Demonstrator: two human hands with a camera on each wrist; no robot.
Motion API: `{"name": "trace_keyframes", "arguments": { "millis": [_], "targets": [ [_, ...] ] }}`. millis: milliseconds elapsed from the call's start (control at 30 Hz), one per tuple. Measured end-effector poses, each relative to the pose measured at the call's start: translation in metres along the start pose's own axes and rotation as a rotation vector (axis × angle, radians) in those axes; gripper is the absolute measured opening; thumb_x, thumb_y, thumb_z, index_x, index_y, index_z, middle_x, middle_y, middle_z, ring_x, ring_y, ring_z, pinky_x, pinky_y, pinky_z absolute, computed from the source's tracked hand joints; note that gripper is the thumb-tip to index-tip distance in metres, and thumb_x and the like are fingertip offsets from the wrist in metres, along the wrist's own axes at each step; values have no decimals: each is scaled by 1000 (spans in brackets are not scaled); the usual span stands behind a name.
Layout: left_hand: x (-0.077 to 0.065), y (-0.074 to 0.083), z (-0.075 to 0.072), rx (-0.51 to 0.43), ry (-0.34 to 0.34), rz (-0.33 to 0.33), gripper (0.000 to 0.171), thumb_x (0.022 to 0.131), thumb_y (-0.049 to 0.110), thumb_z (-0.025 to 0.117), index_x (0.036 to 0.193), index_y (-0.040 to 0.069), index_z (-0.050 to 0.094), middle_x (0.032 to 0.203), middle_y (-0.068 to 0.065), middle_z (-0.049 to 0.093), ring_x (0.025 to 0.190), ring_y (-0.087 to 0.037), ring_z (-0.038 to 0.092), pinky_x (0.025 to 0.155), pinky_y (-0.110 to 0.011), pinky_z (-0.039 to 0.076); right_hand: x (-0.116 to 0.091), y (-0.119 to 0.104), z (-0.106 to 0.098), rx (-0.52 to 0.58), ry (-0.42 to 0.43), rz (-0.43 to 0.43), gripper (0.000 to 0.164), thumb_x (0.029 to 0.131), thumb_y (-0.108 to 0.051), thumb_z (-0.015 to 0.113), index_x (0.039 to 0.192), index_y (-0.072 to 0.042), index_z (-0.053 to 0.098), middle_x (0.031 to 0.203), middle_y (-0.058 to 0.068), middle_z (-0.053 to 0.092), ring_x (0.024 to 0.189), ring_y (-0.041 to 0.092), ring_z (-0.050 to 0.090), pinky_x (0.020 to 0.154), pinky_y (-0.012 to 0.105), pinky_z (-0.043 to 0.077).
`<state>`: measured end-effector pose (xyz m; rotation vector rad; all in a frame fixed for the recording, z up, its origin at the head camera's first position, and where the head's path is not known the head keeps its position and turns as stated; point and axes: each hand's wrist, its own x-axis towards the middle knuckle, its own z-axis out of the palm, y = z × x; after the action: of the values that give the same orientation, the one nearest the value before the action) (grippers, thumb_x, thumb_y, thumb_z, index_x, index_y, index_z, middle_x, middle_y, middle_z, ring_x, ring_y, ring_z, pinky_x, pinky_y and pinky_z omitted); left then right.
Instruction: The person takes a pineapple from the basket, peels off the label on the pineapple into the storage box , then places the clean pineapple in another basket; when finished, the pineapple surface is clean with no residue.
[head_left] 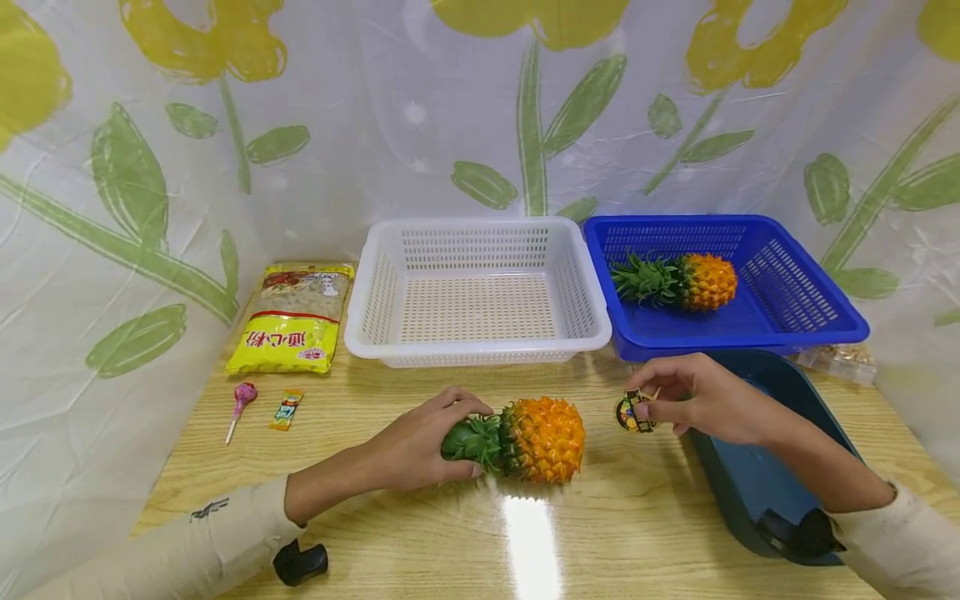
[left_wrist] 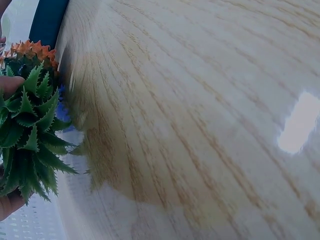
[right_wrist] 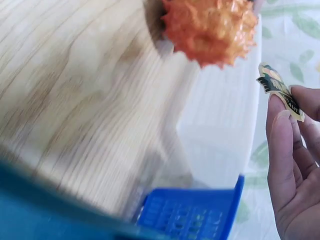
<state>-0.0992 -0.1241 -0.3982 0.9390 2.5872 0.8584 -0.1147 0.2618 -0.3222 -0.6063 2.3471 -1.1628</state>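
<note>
My left hand (head_left: 423, 437) grips a small orange pineapple (head_left: 547, 440) by its green crown, the fruit lying sideways with its body toward the right. In the left wrist view the spiky crown (left_wrist: 32, 130) fills the left edge, with fingertips round it. Between thumb and fingers, my right hand (head_left: 693, 398) pinches a small sticker label (head_left: 635, 413), dark with colourful print. The right wrist view shows this label (right_wrist: 280, 90) edge-up in the fingertips, apart from the pineapple. A second pineapple (head_left: 708, 282) lies on its side in the blue basket (head_left: 795, 337).
A white basket (head_left: 480, 346) stands at the back middle, beside the blue one. Below the right forearm is a dark teal bin (head_left: 772, 467). To the left lie a yellow food bag (head_left: 288, 321), a lollipop (head_left: 242, 398) and a wrapped candy (head_left: 287, 410). A clear packet (head_left: 840, 362) sits behind the bin.
</note>
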Motion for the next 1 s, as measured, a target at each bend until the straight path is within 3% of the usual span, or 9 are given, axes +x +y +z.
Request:
{"name": "trace_keyframes", "arguments": {
  "millis": [133,400,633,1000],
  "targets": [
    [0,0,1,-4,0,-7,65,86,35,79,143,19,52,141,-3,47,112,-18,59,86,-39,52,-6,8,-9,-14,17,32,30,98,-19,66,125,-6,65,99,8,72,77,13,68,62,36,58],
    [0,1,-1,-18,-11,-25,65,86,35,79,143,21,51,143,-3,46,117,-21,58,90,-44,52,-18,26,-27,-71,47,70,33,99,-21,65,129,-7,65,91,4,71,80,13,68,62,36,59],
    [0,0,0,-15,-11,-16,65,86,35,79,143,20,51,142,-4,46,107,-17,59,80,-34,52,-29,42,-38,-91,80,77,32,100,-18,64,128,-3,64,91,0,74,80,12,70,61,36,58],
    [1,-2,-1,-16,-13,-21,66,86,37,79,144,20,50,143,-4,46,119,-24,57,92,-46,52,-42,67,-58,-60,49,107,30,102,-13,59,128,1,60,94,-1,71,82,12,68,63,37,58]
  ]
}}
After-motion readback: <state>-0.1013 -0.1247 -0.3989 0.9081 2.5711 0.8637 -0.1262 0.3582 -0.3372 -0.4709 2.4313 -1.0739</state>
